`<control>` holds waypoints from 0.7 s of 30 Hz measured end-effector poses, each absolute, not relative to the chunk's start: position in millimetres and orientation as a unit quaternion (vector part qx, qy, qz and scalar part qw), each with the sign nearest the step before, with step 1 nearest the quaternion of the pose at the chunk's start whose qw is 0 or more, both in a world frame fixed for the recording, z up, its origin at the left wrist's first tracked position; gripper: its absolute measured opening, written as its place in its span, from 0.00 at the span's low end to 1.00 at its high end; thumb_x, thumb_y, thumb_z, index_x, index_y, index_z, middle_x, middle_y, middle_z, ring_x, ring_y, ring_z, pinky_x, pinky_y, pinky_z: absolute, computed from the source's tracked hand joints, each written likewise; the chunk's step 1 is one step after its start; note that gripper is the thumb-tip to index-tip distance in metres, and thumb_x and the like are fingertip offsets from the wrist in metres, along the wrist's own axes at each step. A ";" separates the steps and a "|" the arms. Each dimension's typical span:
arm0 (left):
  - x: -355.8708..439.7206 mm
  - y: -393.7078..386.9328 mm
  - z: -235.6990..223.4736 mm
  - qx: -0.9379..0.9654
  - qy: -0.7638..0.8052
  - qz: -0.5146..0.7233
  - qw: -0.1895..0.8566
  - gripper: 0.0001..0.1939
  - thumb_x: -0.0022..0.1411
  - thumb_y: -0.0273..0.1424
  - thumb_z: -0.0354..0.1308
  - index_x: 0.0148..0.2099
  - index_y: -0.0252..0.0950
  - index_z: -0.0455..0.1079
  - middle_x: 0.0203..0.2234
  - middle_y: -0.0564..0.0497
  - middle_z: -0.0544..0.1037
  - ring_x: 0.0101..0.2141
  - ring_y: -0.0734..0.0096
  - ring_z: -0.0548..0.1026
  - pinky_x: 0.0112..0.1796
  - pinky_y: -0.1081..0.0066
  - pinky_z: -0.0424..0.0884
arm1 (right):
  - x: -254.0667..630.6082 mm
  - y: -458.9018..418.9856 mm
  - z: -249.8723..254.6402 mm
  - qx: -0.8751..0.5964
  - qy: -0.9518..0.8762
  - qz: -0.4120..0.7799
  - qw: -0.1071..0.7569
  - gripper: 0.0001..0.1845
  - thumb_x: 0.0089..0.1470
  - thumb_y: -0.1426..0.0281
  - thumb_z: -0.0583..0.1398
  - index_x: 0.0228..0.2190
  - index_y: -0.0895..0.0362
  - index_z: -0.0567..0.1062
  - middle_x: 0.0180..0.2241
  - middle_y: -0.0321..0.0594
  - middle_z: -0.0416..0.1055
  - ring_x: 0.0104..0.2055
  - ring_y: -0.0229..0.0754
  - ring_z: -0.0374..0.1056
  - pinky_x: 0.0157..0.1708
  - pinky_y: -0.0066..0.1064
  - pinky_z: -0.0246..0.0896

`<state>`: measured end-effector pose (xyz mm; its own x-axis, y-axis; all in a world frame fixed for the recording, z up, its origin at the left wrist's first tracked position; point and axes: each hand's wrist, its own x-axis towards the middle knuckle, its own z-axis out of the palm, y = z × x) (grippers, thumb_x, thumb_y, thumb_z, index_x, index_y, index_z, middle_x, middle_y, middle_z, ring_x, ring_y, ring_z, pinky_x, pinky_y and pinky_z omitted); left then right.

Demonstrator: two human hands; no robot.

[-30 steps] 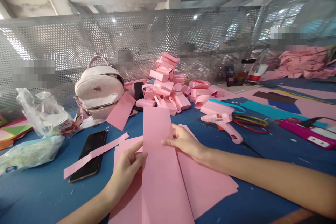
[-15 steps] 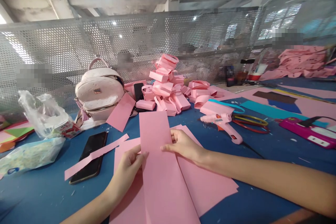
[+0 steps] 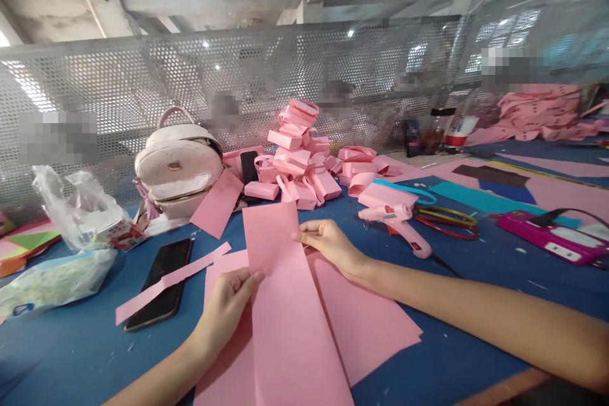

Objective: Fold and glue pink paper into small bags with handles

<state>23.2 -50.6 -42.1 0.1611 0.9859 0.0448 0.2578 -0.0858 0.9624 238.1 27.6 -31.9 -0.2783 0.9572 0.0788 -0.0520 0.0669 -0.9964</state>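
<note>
A long pink paper strip (image 3: 285,304), wide and apparently folded, runs from the near edge of view toward the middle of the table. My left hand (image 3: 228,298) pinches its left edge between thumb and fingers. Higher up on the opposite edge, my right hand (image 3: 330,244) grips it near the top right corner. Beneath it lie larger pink paper sheets (image 3: 371,330), spread on the blue table. A narrow pink strip (image 3: 157,292) rests across a black phone (image 3: 166,266) left of my left hand.
A pink glue gun (image 3: 394,222) lies to the right with its cord. Beyond stand a pile of pink paper baskets (image 3: 295,158) and a pale backpack (image 3: 178,162). A magenta power strip (image 3: 547,238) is far right; plastic bags (image 3: 57,282) lie left. A perforated metal screen (image 3: 266,70) closes the back.
My right hand has slid up along the strip's right edge to near its top corner. The strip's upper part now tilts slightly left. My left hand keeps its pinch.
</note>
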 end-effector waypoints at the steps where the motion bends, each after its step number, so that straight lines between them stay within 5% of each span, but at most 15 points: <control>1: 22.9 -51.0 -41.1 0.621 0.502 0.398 0.451 0.30 0.61 0.55 0.55 0.21 0.39 0.51 0.17 0.59 0.50 0.21 0.77 0.47 0.23 0.72 0.45 | 238.6 28.9 -30.9 -0.397 -0.572 0.549 0.462 0.20 0.40 0.55 0.72 0.24 0.58 0.76 0.23 0.33 0.70 0.27 0.37 0.66 0.30 0.30 0.65; 6: 19.5 -49.9 -41.5 0.640 0.498 0.380 0.446 0.29 0.62 0.54 0.55 0.21 0.39 0.51 0.17 0.60 0.50 0.21 0.77 0.47 0.23 0.71 0.45 | 239.3 33.0 -28.3 -0.390 -0.581 0.531 0.477 0.21 0.40 0.55 0.71 0.20 0.57 0.72 0.18 0.30 0.64 0.23 0.34 0.61 0.25 0.26 0.61; 21: 14.3 -49.2 -45.1 0.670 0.485 0.329 0.455 0.28 0.66 0.50 0.52 0.21 0.39 0.51 0.17 0.60 0.49 0.21 0.76 0.47 0.24 0.70 0.45 | 241.5 33.0 -24.3 -0.381 -0.568 0.536 0.496 0.21 0.46 0.52 0.67 0.22 0.59 0.75 0.23 0.34 0.69 0.28 0.36 0.68 0.28 0.27 0.66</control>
<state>14.3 -49.2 -45.1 0.3129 0.9498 -0.0003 0.3502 -0.1151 0.9296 241.5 33.0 -24.3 -0.2191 0.9634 0.1545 -0.0994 0.1355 -0.9858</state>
